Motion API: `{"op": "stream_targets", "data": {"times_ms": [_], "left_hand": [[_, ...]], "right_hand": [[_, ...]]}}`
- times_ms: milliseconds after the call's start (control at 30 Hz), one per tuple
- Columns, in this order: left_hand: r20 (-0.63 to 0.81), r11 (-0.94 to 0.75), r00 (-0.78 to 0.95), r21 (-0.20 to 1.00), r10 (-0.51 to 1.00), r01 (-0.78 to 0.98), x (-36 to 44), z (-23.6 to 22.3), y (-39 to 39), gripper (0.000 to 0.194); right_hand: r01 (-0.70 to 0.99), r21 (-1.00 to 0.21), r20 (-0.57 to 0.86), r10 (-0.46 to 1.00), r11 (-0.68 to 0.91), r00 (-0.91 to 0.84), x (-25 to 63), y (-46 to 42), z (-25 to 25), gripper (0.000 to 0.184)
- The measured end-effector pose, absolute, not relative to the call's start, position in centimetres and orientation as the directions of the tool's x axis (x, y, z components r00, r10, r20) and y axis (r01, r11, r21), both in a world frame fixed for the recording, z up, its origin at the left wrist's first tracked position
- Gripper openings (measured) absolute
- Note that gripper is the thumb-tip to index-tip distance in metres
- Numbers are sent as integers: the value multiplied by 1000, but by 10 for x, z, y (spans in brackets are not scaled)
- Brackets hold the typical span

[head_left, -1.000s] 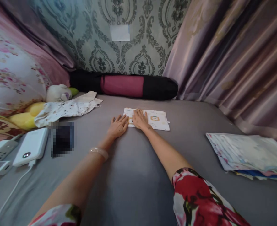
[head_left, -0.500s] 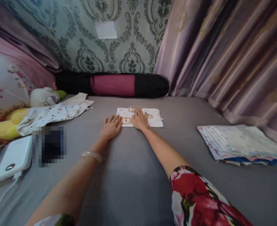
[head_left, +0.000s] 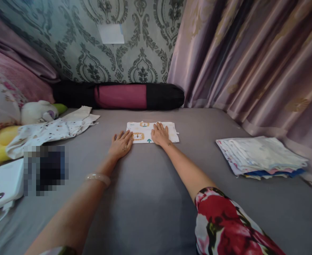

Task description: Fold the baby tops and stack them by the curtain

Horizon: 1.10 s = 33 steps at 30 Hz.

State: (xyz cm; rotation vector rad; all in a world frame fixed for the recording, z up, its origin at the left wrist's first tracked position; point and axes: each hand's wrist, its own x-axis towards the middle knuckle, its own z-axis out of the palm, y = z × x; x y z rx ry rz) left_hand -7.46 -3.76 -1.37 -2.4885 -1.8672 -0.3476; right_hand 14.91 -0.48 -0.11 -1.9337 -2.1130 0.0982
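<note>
A small folded white cloth (head_left: 142,131) with orange and green prints lies flat on the grey bed sheet (head_left: 150,191). My left hand (head_left: 121,144) rests palm down at its left near corner, fingers stretched out, fingertips touching the cloth's edge. My right hand (head_left: 160,134) lies flat on the cloth's right half, fingers spread. A pale bangle (head_left: 97,178) sits on my left wrist. A red flowered sleeve (head_left: 225,226) covers my right upper arm.
A stack of folded cloths (head_left: 259,156) lies to the right. At left lie a spotted white garment (head_left: 50,129), plush toys (head_left: 36,111), a white power bank (head_left: 2,186) and a blurred dark object (head_left: 44,170). A black and maroon bolster (head_left: 119,95) lines the wall; curtains (head_left: 251,60) hang right.
My right hand has slid rightward across the cloth, uncovering its printed left half. My left hand stays at the left edge. The view has turned right, shifting everything leftward.
</note>
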Motion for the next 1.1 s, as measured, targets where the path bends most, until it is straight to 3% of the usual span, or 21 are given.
{"op": "stream_targets", "data": {"times_ms": [300,500,1100], "left_hand": [[143,-270,252,122,957,955,-74,-11,-39,57],[119,-260,247,111,962,959,-74,-11,-38,58],[109,-267,256,92,960,959,-75,-11,-38,58]], "right_hand": [[965,-232,216,974,123,-73,149,-6,-6,51],[956,-268,126,988,120,-89,157,-3,-2,51],[971,-236,215,977,50,2,176,-8,-8,51]]}}
